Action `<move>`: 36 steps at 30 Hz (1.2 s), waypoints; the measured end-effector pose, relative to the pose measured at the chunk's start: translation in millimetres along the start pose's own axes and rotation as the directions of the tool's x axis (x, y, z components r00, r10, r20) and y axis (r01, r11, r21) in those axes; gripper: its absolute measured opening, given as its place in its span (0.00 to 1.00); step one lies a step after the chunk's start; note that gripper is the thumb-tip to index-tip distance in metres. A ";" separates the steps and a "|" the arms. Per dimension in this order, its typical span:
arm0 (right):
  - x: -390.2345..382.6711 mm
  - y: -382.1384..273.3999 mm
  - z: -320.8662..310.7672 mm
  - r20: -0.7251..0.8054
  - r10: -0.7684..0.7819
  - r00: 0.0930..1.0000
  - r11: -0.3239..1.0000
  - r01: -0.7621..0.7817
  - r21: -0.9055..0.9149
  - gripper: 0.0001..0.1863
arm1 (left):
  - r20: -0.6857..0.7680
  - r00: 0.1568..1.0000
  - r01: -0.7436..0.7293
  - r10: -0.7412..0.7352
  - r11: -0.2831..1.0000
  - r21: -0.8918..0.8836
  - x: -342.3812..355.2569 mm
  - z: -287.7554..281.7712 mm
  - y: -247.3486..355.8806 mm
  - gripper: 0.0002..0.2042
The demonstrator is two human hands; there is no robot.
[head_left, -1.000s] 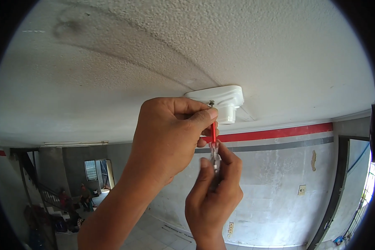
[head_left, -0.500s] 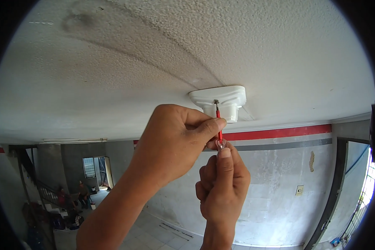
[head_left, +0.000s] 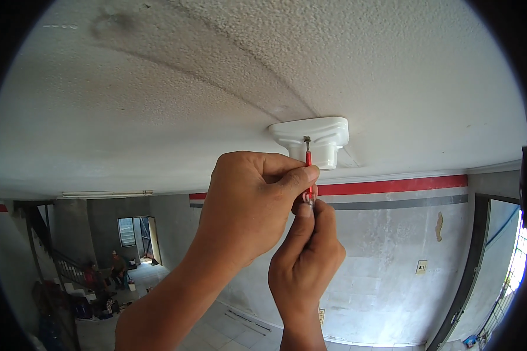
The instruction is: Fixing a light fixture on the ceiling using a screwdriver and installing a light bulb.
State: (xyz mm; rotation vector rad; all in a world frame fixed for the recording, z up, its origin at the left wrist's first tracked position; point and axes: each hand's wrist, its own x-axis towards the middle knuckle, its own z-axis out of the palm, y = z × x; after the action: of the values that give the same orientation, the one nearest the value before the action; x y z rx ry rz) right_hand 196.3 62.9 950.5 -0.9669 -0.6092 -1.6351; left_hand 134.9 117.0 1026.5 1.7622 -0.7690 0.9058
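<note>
A white lamp holder (head_left: 328, 133) is up against the ceiling (head_left: 216, 99). A screwdriver (head_left: 308, 159) with a red shaft stands nearly upright below it, its tip at a small dark screw (head_left: 307, 139) on the holder's near side. My left hand (head_left: 246, 202) pinches the red shaft between thumb and fingers, just under the holder. Below, my right hand (head_left: 307, 257) is closed around the clear handle, with fingers and thumb hiding most of it.
A wall (head_left: 380, 245) with a red stripe carries a switch plate (head_left: 421, 267). A doorway frame (head_left: 465, 281) is at right. Far left, a person (head_left: 119, 270) sits near stairs and scattered items. A tube light (head_left: 108, 194) hangs on the ceiling at left.
My right hand has turned on the handle; its fingers are now more upright and the wrist has shifted left. My left hand keeps its pinch on the shaft. The view has shifted slightly.
</note>
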 end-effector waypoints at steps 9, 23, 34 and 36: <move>18.7 -9.0 -28.3 0.861 0.170 0.480 -0.479 -0.723 0.498 0.17 | 0.075 0.997 0.006 0.000 0.997 -0.071 -4.4 -8.0 8.1 0.09; 13.6 -30.2 -23.1 0.586 0.461 0.666 0.186 -0.718 0.670 0.11 | -0.011 1.000 -0.014 0.013 0.998 -0.060 -3.6 -4.2 -0.1 0.11; -3.6 -12.9 -3.3 0.236 0.377 0.896 0.793 -0.443 0.419 0.11 | 0.018 0.998 0.063 -0.061 0.992 -0.113 -1.7 1.1 -0.5 0.14; -3.0 -6.7 4.6 -0.027 0.081 0.996 0.979 -0.074 0.192 0.09 | 0.037 0.996 0.084 -0.079 0.983 -0.161 -4.4 5.1 -0.4 0.14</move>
State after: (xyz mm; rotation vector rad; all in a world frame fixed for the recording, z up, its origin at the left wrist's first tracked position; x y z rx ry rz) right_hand 191.4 70.1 951.1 -0.8102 -0.6836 -1.4917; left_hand 134.2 112.8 1021.4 1.6548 -0.7623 0.7423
